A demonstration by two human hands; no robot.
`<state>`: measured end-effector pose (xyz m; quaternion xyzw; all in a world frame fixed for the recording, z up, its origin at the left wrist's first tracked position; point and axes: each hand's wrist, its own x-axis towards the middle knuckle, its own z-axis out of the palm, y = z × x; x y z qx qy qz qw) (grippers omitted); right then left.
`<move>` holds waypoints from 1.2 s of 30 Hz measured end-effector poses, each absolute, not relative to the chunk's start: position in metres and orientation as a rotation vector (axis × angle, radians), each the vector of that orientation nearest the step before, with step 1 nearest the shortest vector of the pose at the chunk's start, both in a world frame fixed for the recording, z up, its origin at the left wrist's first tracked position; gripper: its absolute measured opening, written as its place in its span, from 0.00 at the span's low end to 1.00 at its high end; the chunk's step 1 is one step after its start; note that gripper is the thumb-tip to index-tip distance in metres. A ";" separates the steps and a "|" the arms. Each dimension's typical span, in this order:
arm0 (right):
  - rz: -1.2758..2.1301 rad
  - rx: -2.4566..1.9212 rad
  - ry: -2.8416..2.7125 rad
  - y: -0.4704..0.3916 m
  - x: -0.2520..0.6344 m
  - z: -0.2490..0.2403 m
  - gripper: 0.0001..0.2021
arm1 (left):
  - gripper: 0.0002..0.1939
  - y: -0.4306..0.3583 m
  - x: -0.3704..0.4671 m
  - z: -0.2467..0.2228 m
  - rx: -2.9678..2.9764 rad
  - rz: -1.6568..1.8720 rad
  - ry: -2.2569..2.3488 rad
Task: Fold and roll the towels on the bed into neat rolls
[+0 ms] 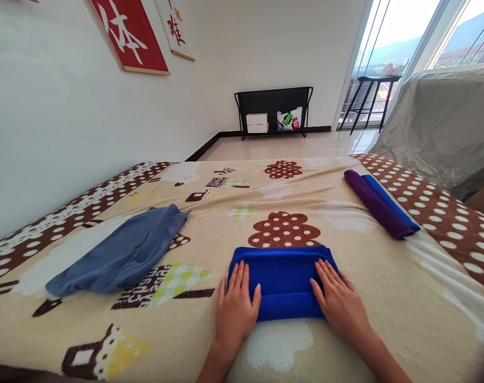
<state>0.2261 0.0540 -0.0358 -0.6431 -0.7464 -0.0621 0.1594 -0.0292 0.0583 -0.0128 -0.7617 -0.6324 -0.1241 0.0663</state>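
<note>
A bright blue towel [285, 279], folded into a flat rectangle, lies on the patterned blanket right in front of me. My left hand [237, 303] rests flat on its left end, fingers stretched out and pointing away from me. On the right end, my right hand [338, 295] lies flat too, with its thumb spread toward the middle. A crease runs across the towel near its front edge. To the left, a grey-blue towel [122, 252] is spread loosely with wrinkles. At the far right, a rolled purple towel [377, 205] sits against a rolled blue towel [391, 202].
The cream blanket [210, 340] has a brown polka-dot border and covers the surface. A white wall [58, 106] borders the left side. Beyond the far edge stand a black rack [274, 101] and a dark stool [377, 80]. Plastic sheeting [457, 117] drapes a bulky shape at right.
</note>
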 end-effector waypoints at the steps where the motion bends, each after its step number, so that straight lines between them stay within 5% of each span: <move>1: -0.193 -1.887 -2.085 0.053 0.233 -0.038 0.28 | 0.28 0.057 -0.036 -0.014 -2.225 -0.367 -1.958; 9: 0.012 -1.563 -2.390 0.074 0.186 -0.028 0.24 | 0.25 0.081 0.003 -0.005 -2.675 -0.319 -1.582; 15: 0.003 -1.851 -2.156 0.090 0.239 -0.038 0.32 | 0.33 0.101 -0.044 -0.014 -2.318 -0.329 -2.009; 21: -0.007 -1.855 -2.110 0.094 0.260 -0.044 0.30 | 0.31 0.105 -0.053 -0.016 -2.270 -0.401 -2.005; 27: -0.259 -1.599 -2.096 0.041 0.289 -0.047 0.24 | 0.16 0.049 -0.068 -0.011 -2.203 -0.783 -1.546; 36: -0.395 -1.440 -2.202 -0.018 0.305 -0.054 0.23 | 0.23 -0.001 -0.083 -0.013 -2.352 -0.919 -1.576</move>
